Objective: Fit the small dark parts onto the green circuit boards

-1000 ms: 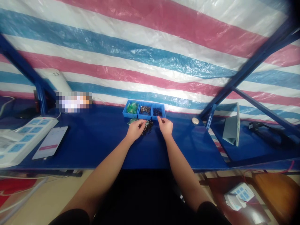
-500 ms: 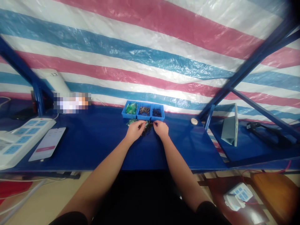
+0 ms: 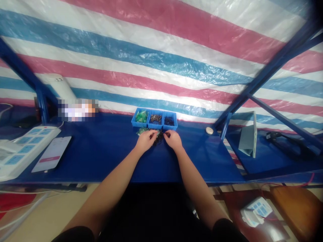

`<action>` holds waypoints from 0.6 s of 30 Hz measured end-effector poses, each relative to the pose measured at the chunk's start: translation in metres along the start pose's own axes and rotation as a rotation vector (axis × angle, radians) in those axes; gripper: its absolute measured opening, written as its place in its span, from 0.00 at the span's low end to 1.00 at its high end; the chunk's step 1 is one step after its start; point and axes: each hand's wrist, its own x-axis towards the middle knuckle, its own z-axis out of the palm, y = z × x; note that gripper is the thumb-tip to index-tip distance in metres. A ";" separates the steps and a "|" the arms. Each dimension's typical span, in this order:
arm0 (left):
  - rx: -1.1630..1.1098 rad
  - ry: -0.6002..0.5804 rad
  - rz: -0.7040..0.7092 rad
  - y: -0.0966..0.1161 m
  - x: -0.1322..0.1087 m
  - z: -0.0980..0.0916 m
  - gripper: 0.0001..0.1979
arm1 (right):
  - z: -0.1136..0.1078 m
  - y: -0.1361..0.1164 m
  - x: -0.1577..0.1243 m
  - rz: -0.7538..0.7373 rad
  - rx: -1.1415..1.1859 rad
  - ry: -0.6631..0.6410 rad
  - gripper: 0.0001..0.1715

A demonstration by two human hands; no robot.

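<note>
handling dark parts (image 3: 158,138), phone screen (image 3: 52,153) illegible

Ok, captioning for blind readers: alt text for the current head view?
A bare left hand and right hand work at a pile of small green and dark pieces on a blue table before three rectangular blue bins of green, metallic and dark parts.

3 blue bins (image 3: 154,126), 1 phone (image 3: 52,154)

Table (image 3: 101,148): bins (image 3: 154,126) in a row, behind loose parts (image 3: 158,138) | left: power strip (image 3: 37,132) — phone (image 3: 51,154) beside it | right: disc (image 3: 209,130)
</note>
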 end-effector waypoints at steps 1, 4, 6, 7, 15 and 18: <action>-0.001 -0.001 -0.003 0.000 0.000 0.000 0.12 | 0.000 0.000 0.000 -0.003 -0.027 -0.014 0.11; -0.003 0.002 -0.004 0.000 0.000 0.000 0.12 | 0.001 -0.001 0.000 0.001 -0.080 -0.034 0.12; 0.001 0.001 -0.007 0.000 0.000 0.000 0.12 | 0.000 -0.001 0.000 -0.003 -0.085 -0.040 0.12; 0.004 -0.003 -0.009 0.000 0.000 0.000 0.12 | 0.000 -0.001 0.000 -0.004 -0.084 -0.042 0.11; 0.016 -0.015 -0.010 0.001 0.000 -0.001 0.12 | -0.007 -0.009 -0.004 -0.043 -0.038 -0.084 0.14; 0.016 -0.019 -0.011 0.002 0.000 -0.001 0.12 | -0.008 -0.010 -0.005 -0.046 -0.024 -0.114 0.13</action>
